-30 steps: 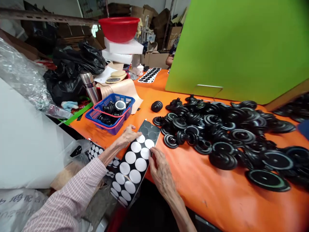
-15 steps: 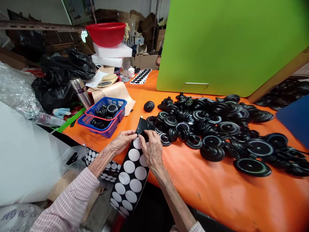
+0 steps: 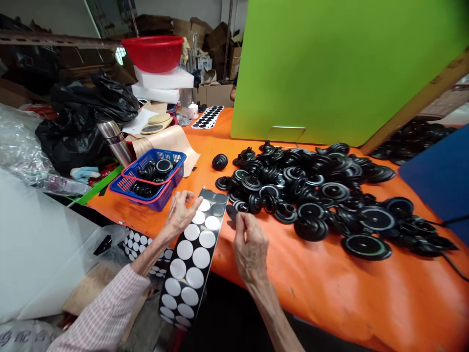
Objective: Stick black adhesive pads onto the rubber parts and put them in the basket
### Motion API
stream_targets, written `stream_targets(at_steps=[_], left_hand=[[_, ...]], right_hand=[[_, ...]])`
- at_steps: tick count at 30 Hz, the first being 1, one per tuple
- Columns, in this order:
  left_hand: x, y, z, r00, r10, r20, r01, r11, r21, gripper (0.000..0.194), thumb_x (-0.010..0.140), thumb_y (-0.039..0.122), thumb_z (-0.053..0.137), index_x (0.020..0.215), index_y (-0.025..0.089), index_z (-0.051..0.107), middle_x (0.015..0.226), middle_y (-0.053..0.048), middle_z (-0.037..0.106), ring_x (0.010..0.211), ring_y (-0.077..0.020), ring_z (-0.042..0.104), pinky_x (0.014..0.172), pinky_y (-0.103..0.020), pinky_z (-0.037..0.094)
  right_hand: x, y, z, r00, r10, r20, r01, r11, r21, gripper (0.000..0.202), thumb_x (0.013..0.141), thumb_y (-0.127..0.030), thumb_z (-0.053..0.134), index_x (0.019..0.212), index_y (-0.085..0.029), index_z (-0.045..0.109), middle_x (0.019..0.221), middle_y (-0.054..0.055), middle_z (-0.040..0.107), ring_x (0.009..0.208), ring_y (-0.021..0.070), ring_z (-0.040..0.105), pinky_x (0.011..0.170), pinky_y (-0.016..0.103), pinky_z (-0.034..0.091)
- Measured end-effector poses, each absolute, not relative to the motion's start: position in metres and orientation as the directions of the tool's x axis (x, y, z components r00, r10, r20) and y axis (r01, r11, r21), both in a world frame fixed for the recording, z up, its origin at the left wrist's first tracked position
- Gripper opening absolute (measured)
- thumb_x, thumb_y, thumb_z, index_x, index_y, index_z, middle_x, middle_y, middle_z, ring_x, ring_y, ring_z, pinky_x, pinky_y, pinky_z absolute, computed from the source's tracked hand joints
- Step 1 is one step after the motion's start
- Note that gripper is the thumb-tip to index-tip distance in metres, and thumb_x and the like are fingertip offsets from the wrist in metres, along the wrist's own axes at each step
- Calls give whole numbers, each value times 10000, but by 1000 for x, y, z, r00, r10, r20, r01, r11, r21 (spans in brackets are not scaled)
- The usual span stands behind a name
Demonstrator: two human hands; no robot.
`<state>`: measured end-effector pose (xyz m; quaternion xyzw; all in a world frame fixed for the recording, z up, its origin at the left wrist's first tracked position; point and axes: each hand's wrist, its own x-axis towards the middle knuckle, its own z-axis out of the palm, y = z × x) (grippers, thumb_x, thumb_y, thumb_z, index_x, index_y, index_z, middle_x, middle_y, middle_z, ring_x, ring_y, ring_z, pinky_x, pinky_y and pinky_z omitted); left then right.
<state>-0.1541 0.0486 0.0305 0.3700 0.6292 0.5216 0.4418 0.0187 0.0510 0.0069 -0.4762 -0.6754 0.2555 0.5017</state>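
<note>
A long sheet of round stickers [image 3: 193,241], black with pale discs in two columns, lies over the table's front edge and hangs down. My left hand [image 3: 180,213] is at its upper left edge, thumb and finger gripping it there. A dark round sticker [image 3: 231,212] is pinched between the thumb and fingertips of my right hand [image 3: 251,244], apart from the sheet and just to its right. Close beyond it lies a heap of black round ribbed parts [image 3: 311,211], many with a pale ring on the flat face.
A blue basket [image 3: 175,182] with black parts stands left of the sheet. One black part [image 3: 220,162] lies alone near the heap. A steel flask [image 3: 115,142], a red basin [image 3: 153,53] and a green board [image 3: 308,73] stand farther back. More sticker sheets [image 3: 208,118] lie behind.
My right hand has moved right, off the sheet, with a round dark sticker in its fingers. My left hand has shifted slightly left along the sheet's edge.
</note>
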Motion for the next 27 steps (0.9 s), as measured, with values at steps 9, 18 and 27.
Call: stream_targets(at_steps=[9, 18, 27], left_hand=[[-86, 29, 56, 115, 927, -358, 31, 357, 934, 180, 740, 323, 615, 802, 157, 582, 737, -1, 597, 647, -107, 573, 668, -239, 438], [6, 103, 54, 196, 954, 227, 895, -268, 356, 293, 880, 192, 457, 1129, 154, 609, 1173, -140, 570, 1011, -257, 563, 870, -393, 450], [22, 144, 37, 376, 885, 275, 853, -446, 270, 180, 786, 243, 659, 940, 149, 662, 1212, -148, 485, 1123, -312, 426, 945, -465, 382]], right_hand=[[49, 10, 3, 1, 986, 167, 100, 166, -981, 253, 888, -368, 514, 1050, -197, 607, 1080, 102, 654, 906, 190, 652, 752, 329, 562], [114, 7, 3, 360, 928, -98, -146, -48, -988, 324, 781, -520, 630, 780, -204, 557, 625, -37, 550, 600, 121, 539, 611, 241, 449], [145, -30, 4, 133, 968, -213, -132, -196, -972, 283, 784, -493, 653, 868, -225, 624, 801, -12, 578, 747, 133, 554, 700, 225, 472]])
